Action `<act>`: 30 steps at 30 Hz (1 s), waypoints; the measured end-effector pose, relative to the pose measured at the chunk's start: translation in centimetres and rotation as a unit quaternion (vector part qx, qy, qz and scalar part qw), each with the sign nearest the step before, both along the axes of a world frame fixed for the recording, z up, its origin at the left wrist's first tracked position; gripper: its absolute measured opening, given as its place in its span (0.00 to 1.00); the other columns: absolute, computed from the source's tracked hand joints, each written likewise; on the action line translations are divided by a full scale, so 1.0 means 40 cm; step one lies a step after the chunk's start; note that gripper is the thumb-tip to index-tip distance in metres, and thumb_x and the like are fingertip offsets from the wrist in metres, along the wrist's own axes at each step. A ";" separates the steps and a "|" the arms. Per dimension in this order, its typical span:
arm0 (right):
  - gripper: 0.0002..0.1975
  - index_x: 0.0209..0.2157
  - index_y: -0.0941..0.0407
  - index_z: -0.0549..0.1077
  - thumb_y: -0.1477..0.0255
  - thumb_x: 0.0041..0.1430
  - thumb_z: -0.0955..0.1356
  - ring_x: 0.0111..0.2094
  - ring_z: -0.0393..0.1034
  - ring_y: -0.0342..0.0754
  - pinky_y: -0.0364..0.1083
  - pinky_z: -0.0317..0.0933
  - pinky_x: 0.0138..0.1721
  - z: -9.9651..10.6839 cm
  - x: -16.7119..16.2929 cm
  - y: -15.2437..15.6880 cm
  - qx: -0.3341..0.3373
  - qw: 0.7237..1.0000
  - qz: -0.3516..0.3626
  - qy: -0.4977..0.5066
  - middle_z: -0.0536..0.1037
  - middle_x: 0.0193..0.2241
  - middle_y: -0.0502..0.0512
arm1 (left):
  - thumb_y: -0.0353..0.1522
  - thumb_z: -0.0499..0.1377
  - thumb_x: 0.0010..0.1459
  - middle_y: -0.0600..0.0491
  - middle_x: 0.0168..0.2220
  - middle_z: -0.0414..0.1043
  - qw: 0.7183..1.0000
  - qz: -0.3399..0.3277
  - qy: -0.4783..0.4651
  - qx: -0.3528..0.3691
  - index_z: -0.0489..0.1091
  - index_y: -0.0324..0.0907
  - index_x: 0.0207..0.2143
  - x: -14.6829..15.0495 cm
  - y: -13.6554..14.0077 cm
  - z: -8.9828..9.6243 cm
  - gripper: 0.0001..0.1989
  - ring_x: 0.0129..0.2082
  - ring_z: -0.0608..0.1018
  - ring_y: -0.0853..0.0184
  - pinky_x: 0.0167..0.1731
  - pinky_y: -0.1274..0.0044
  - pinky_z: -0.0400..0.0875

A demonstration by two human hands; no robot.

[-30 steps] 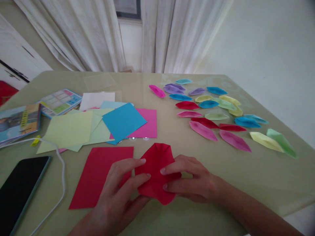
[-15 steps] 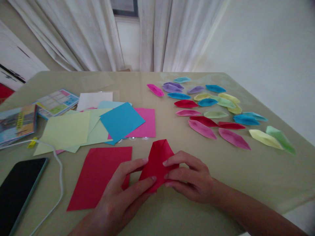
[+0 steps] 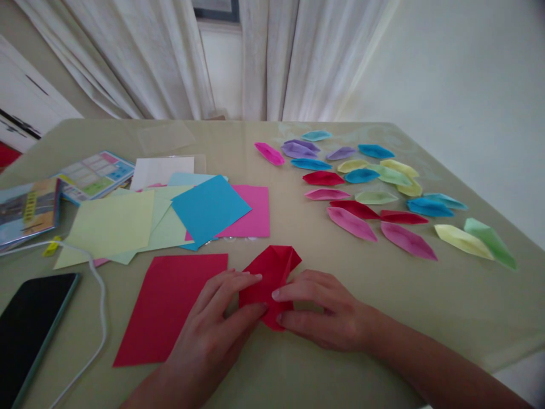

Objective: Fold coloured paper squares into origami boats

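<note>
Between my two hands, at the near middle of the table, is a partly folded sheet of red paper (image 3: 267, 287) with creased flaps and a point at its upper right. My left hand (image 3: 217, 324) grips its left side, thumb near the lower edge and fingers on top. From the right, my right hand (image 3: 326, 309) pinches it, fingertips close to the centre and lower edge. Part of the paper is hidden under the fingers. A flat red sheet (image 3: 170, 307) lies beside my left hand, partly covered by it.
Several folded paper boats (image 3: 351, 224) in many colours lie at the right. Left of centre are a blue square sheet (image 3: 212, 210), a pink sheet (image 3: 258, 211) and pale green sheets (image 3: 113, 227). A phone (image 3: 34, 329), white cable (image 3: 103, 307) and booklets (image 3: 29, 210) sit far left.
The red folded paper has turned and its left side has opened out, with its point now leaning right. My right hand has shifted slightly left. My view has moved a little.
</note>
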State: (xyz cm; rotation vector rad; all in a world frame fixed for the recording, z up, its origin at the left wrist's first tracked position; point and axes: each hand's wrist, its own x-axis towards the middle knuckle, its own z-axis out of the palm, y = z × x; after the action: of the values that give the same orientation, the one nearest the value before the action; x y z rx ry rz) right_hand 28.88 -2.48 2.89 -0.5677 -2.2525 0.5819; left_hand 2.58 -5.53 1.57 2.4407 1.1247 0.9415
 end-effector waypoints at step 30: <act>0.07 0.42 0.62 0.79 0.79 0.72 0.67 0.32 0.74 0.48 0.47 0.66 0.32 0.035 -0.023 -0.003 0.136 0.990 0.002 -0.039 0.83 0.34 0.57 | 0.25 0.59 0.69 0.51 0.47 0.83 0.996 0.020 -0.081 -0.037 0.75 0.46 0.52 0.038 -0.017 -0.004 0.12 0.46 0.85 0.69 0.51 0.82 0.77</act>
State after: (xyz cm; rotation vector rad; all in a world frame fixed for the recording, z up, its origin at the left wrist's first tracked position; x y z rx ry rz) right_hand 27.98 -2.59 4.30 -0.4535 -2.3566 0.2509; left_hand 4.10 -6.21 1.40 2.2468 1.1341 1.0679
